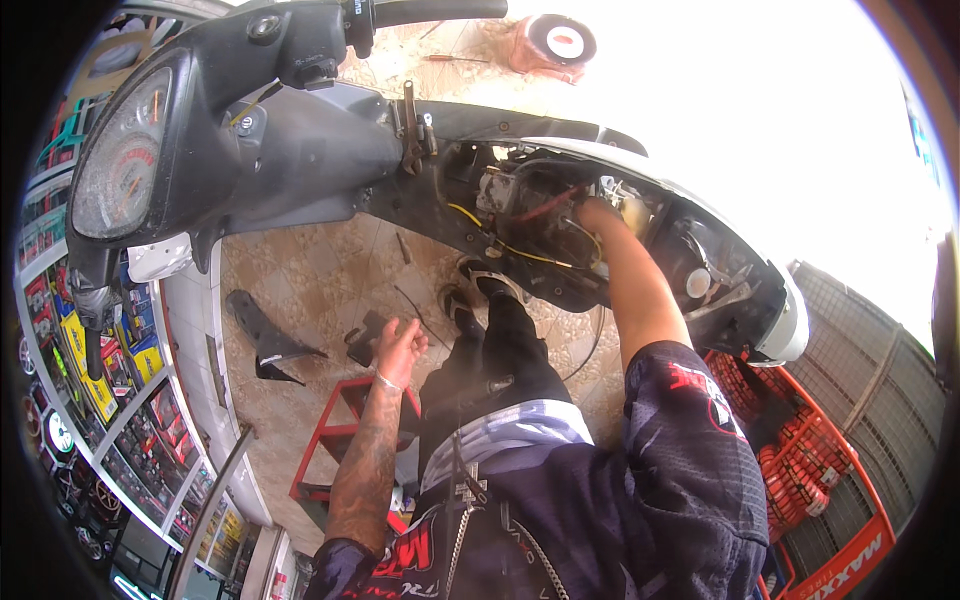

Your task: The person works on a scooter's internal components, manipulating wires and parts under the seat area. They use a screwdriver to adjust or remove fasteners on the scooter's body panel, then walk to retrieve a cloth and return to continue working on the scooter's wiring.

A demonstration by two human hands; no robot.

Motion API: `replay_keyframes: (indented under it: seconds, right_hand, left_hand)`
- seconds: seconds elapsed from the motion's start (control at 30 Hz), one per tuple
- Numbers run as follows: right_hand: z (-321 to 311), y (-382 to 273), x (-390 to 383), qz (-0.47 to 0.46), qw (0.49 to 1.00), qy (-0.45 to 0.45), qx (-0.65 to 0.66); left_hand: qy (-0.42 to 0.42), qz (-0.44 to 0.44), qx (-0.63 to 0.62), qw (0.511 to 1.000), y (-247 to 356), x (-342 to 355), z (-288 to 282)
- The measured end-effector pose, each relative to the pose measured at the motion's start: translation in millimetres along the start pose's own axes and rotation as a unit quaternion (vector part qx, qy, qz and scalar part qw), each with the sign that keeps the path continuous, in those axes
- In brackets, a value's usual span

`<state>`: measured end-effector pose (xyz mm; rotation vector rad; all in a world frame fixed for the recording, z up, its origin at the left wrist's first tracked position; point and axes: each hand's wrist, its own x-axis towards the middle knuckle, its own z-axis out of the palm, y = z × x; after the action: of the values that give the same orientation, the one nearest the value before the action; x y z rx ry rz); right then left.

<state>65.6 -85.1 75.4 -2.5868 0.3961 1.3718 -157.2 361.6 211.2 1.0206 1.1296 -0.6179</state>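
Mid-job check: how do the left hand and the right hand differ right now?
The left hand is in the air, clear of the scooter; the right hand reaches into its opened body. The left hand shows loosely curled fingers; the right hand's are largely hidden. The left hand has a pale bracelet at its wrist; the right hand shows none.
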Motion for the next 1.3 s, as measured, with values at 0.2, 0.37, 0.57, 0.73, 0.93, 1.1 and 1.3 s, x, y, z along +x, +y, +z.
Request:
replay_keyframes:
  seconds: [0.2, 0.37, 0.57, 0.73, 0.93, 1.1, 1.3]
  right_hand:
    - [17.8, 11.7, 24.2, -0.028, 0.999, 0.013, 0.018]
    - [34.7, 31.9, 50.4, -0.12, 0.99, 0.013, -0.073]
    - [42.4, 45.1, 58.3, -0.219, 0.97, 0.056, -0.088]
    - [37.0, 47.6, 55.5, -0.218, 0.971, 0.039, -0.095]
    - [39.0, 45.7, 55.0, -0.208, 0.976, 0.036, -0.06]
    - [13.5, 40.9, 35.8, -0.306, 0.934, 0.009, -0.186]
    - [-21.9, 12.1, -8.3, -0.263, 0.96, -0.002, -0.097]
  left_hand:
    - [0.032, -0.005, 0.017, 0.999, -10.4, 4.5, -11.0]
    - [0.044, -0.005, 0.019, 0.999, -16.6, 2.0, -21.1]
    - [0.056, -0.003, -0.002, 0.998, -19.1, -4.8, -31.7]
    - [0.078, -0.017, 0.01, 0.997, -24.8, -4.0, -39.8]
    - [0.091, -0.026, 0.002, 0.995, -29.9, -3.8, -35.1]
    - [0.065, -0.02, 0.013, 0.998, -26.7, -2.5, -28.0]
    - [0.037, 0.015, 0.009, 0.999, -33.4, 0.0, -36.1]
